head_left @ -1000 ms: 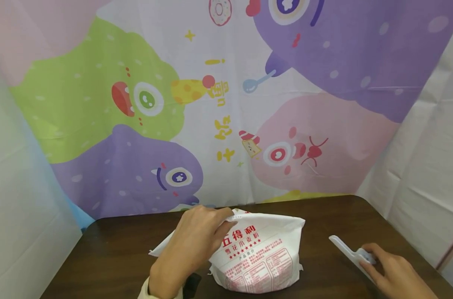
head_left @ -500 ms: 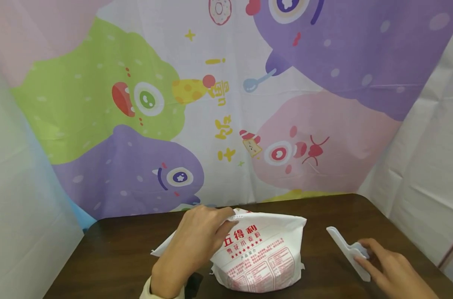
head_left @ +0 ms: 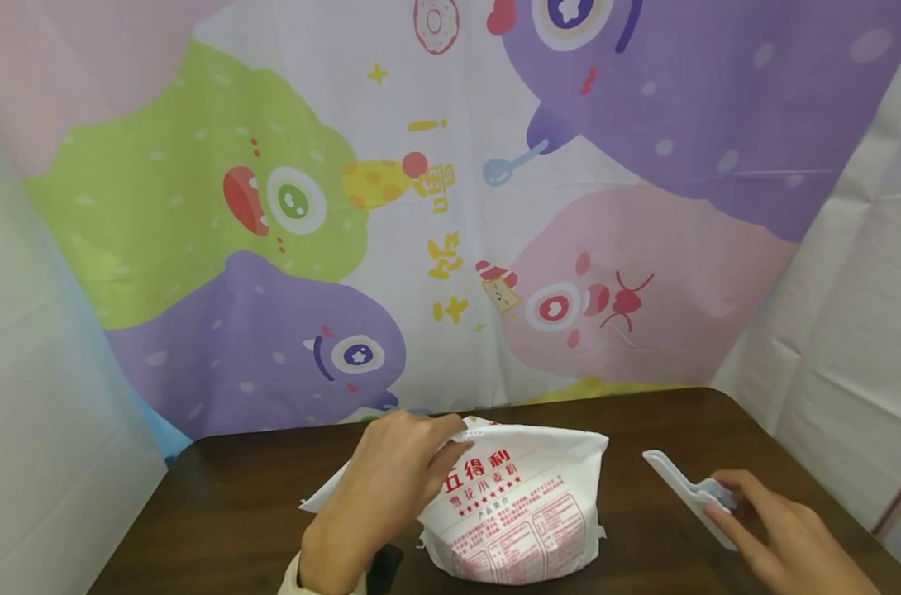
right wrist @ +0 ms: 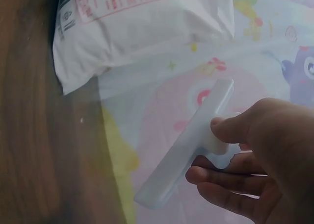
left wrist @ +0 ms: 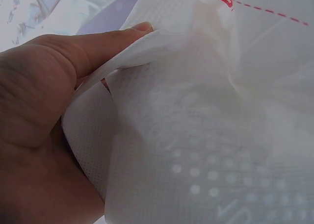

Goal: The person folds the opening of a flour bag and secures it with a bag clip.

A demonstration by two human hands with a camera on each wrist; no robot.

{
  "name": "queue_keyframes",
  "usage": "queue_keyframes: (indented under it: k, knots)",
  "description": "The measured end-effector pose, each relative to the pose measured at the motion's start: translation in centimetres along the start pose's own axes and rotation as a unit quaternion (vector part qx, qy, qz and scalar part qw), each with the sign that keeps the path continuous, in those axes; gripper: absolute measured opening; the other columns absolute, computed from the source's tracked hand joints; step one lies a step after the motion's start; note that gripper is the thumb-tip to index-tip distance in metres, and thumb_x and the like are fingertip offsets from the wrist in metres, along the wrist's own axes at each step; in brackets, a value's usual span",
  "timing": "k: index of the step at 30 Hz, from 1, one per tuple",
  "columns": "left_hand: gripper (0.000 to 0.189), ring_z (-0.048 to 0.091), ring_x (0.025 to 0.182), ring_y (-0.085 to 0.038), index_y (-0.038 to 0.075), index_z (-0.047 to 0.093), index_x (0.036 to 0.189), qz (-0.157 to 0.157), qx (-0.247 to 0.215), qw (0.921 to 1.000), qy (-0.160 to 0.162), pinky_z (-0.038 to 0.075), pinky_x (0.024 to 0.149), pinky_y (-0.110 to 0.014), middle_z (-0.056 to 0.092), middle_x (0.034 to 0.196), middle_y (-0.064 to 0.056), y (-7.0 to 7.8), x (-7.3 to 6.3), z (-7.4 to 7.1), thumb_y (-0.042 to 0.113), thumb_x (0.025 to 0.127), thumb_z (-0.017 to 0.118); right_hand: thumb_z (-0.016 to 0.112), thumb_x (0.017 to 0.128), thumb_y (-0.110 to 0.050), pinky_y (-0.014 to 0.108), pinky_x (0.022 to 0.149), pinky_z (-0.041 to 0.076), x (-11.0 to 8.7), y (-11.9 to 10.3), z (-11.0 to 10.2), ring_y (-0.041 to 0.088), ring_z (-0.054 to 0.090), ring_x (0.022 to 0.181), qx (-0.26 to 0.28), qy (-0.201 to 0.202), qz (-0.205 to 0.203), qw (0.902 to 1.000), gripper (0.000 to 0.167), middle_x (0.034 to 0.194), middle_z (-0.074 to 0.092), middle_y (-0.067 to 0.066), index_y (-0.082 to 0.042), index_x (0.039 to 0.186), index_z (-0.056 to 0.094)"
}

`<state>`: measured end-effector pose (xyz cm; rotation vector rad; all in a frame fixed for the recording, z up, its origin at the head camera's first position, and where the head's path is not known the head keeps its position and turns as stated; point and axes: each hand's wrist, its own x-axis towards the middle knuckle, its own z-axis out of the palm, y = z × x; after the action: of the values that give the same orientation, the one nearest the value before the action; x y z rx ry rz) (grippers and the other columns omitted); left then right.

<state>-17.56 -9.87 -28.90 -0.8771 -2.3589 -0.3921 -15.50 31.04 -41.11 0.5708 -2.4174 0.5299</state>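
Observation:
A white flour bag (head_left: pixel 517 504) with red print stands on the dark wooden table, its top edge gathered upward. My left hand (head_left: pixel 391 471) pinches that top edge between thumb and fingers. In the left wrist view, the thumb (left wrist: pixel 113 45) lies along a fold of the white bag material (left wrist: pixel 196 136). Off to the right of the bag, my right hand (head_left: pixel 785 529) holds a pale blue-white plastic bag clip (head_left: pixel 688 487) by its grip tabs. The right wrist view shows the clip's long bar (right wrist: pixel 186 145) slanting past the thumb, apart from the bag.
The brown table (head_left: pixel 220 496) has a rounded far right corner. Behind it hangs a cloth backdrop (head_left: pixel 450 364) printed with cartoon monsters, and white sheets (head_left: pixel 815 330) close in the sides. A black item (head_left: pixel 383 566) shows beside the left wrist.
My right hand has moved slightly left and up with the bag clip, tilting it a little. The left hand and the flour bag have hardly moved.

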Motion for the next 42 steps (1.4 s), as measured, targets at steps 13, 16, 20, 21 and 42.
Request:
queue_keyframes:
  k: [13, 16, 20, 21, 42]
  knots:
    - [0.02, 0.035, 0.049, -0.006, 0.019, 0.061, 0.075, -0.004, 0.005, 1.0, -0.004, 0.03, 0.046, -0.023, 0.038, 0.052, 0.013, 0.1, 0.0, -0.1, 0.012, 0.085, 0.077, 0.086, 0.067, 0.003, 0.01, 0.064, 0.04, 2.0, -2.9, -1.8, -0.003, 0.051, 0.074, -0.001, 0.037, -0.043, 0.9984, 0.057, 0.087, 0.057, -0.019, -0.012, 0.116, 0.061]
    - [0.02, 0.035, 0.049, -0.006, 0.019, 0.061, 0.075, -0.004, 0.006, 1.0, -0.004, 0.031, 0.046, -0.024, 0.039, 0.052, 0.013, 0.1, 0.0, -0.1, 0.012, 0.084, 0.078, 0.085, 0.068, 0.003, 0.011, 0.066, 0.041, 2.4, -3.5, -2.2, -0.003, 0.051, 0.074, -0.003, 0.034, -0.044, 0.9984, 0.056, 0.088, 0.056, -0.02, -0.011, 0.116, 0.061]
    - [0.02, 0.035, 0.049, -0.006, 0.019, 0.061, 0.074, -0.003, 0.003, 1.0, -0.002, 0.031, 0.046, -0.024, 0.039, 0.052, 0.014, 0.1, 0.0, -0.1, 0.012, 0.084, 0.078, 0.084, 0.071, 0.002, 0.012, 0.066, 0.04, 3.1, -4.2, -2.5, -0.002, 0.051, 0.075, 0.008, 0.035, -0.055, 0.9979, 0.054, 0.089, 0.056, -0.018, -0.011, 0.118, 0.061]
    - [0.02, 0.035, 0.049, -0.006, 0.019, 0.061, 0.074, -0.003, 0.003, 1.0, -0.001, 0.031, 0.046, -0.024, 0.039, 0.052, 0.014, 0.1, 0.0, -0.1, 0.012, 0.084, 0.078, 0.084, 0.071, 0.002, 0.012, 0.067, 0.04, 3.2, -4.4, -2.6, -0.003, 0.051, 0.075, 0.01, 0.036, -0.058, 0.9976, 0.054, 0.09, 0.056, -0.018, -0.011, 0.119, 0.061]
    - [0.022, 0.036, 0.05, -0.005, 0.021, 0.06, 0.074, -0.001, 0.005, 1.0, 0.0, 0.032, 0.047, -0.023, 0.038, 0.054, 0.016, -0.2, -0.1, 0.2, 0.014, 0.085, 0.077, 0.064, 0.098, -0.034, 0.011, 0.081, 0.042, 6.8, -6.9, -3.0, -0.004, 0.056, 0.089, 0.075, 0.105, -0.13, 0.9831, 0.033, 0.098, 0.064, -0.012, -0.007, 0.116, 0.064]
